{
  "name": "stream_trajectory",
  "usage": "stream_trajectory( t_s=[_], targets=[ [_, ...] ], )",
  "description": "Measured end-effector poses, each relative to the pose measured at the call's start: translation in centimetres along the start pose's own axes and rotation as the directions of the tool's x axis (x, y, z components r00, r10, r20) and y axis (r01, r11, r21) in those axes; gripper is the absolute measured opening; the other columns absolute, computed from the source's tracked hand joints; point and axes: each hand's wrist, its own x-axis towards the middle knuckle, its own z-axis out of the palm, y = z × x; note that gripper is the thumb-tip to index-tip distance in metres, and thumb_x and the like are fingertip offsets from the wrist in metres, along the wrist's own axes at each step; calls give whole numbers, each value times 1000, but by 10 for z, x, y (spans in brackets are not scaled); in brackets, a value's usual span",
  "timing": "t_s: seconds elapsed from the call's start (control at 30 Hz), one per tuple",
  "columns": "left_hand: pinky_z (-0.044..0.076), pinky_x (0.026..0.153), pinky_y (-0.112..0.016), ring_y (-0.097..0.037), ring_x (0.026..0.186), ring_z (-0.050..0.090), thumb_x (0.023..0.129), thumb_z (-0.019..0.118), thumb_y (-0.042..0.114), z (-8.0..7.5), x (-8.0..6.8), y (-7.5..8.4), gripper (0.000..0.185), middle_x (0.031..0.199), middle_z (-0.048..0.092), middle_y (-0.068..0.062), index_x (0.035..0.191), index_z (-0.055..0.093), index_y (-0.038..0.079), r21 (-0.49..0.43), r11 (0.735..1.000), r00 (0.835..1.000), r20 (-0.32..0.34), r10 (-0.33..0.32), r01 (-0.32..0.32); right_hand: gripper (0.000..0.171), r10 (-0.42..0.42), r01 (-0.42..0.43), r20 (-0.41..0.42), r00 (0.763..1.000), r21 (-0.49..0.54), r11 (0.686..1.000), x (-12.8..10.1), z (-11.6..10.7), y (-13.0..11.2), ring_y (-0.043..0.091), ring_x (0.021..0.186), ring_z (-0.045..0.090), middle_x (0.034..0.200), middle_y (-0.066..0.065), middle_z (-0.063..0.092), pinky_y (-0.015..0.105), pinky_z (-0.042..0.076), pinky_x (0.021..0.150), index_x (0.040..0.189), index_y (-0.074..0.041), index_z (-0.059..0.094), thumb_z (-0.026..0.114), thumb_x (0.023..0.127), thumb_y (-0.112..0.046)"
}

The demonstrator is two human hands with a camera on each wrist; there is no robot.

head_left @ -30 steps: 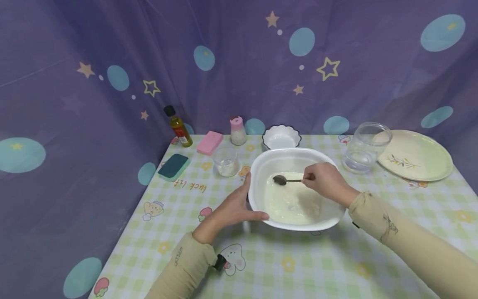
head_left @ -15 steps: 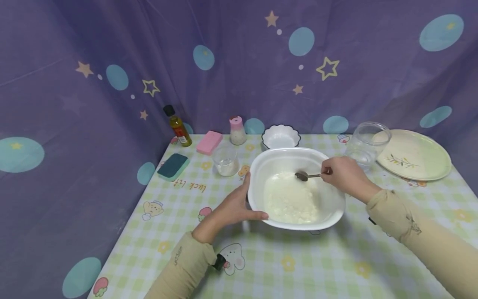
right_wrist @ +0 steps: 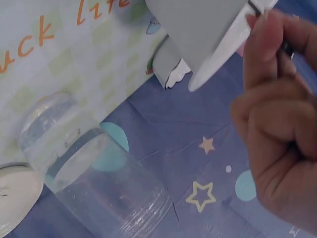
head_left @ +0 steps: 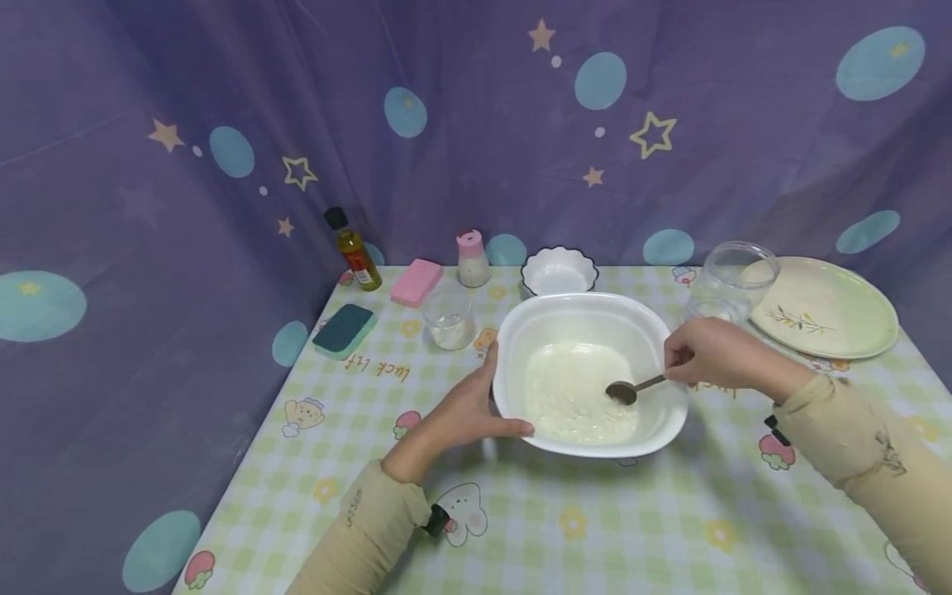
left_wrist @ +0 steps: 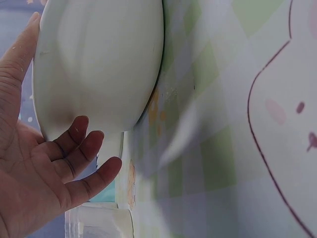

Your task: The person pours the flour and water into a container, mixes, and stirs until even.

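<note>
A large white bowl (head_left: 587, 312) stands mid-table with a pale, milky mixture (head_left: 568, 397) in its bottom. My left hand (head_left: 464, 411) grips the bowl's left rim, thumb along the near edge. In the left wrist view its fingers (left_wrist: 81, 148) curl under the bowl's outer wall (left_wrist: 99, 64). My right hand (head_left: 706, 351) pinches the handle of a metal spoon (head_left: 626, 390) just outside the bowl's right rim. The spoon's head lies in the mixture at the right. The right wrist view shows that hand (right_wrist: 277, 114) curled tight, with the bowl's underside (right_wrist: 198, 29) above it.
Along the back stand an oil bottle (head_left: 353, 252), a pink sponge (head_left: 416, 283), a pink-lidded shaker (head_left: 473, 259) and a small scalloped bowl (head_left: 559, 271). A teal sponge (head_left: 344, 330) and small glass (head_left: 449, 319) are left; a glass jar (head_left: 725, 281) and plate (head_left: 821, 307) right.
My right hand has swept the spoon from the bowl's far left, along the back, to the near right of the mixture. The left hand and bowl stay put.
</note>
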Motion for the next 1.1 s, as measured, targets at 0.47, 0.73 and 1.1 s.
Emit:
stream_trajectory(
  t_s=[0.47, 0.73, 1.1],
  targets=[
    [27, 112, -41, -16, 142, 25, 66, 87, 53, 0, 0, -2, 138, 161, 16, -6, 155, -13, 20, 14, 999, 999, -9, -45, 45, 22, -168, 167, -4, 986, 86, 982, 14, 29, -24, 4, 54, 49, 57, -12, 55, 24, 42, 54, 66, -17, 63, 75, 82, -7],
    [28, 112, -40, -14, 142, 26, 66, 87, 51, 0, 0, -1, 138, 161, 15, -5, 155, -13, 21, 16, 999, 999, -8, -37, 37, 22, -171, 176, -148, 974, 24, 984, 33, 57, -32, 5, 56, 46, 58, -14, 54, 26, 41, 59, 64, -17, 65, 77, 81, -8],
    [27, 112, -39, -13, 142, 25, 66, 87, 51, 0, 0, 0, 137, 161, 16, -3, 155, -14, 23, 16, 999, 1000, -6, -31, 31, 21, -103, 94, -337, 936, -44, 995, 53, 61, -28, 8, 56, 48, 59, -10, 58, 31, 43, 60, 64, -16, 65, 74, 80, -6]
  ],
)
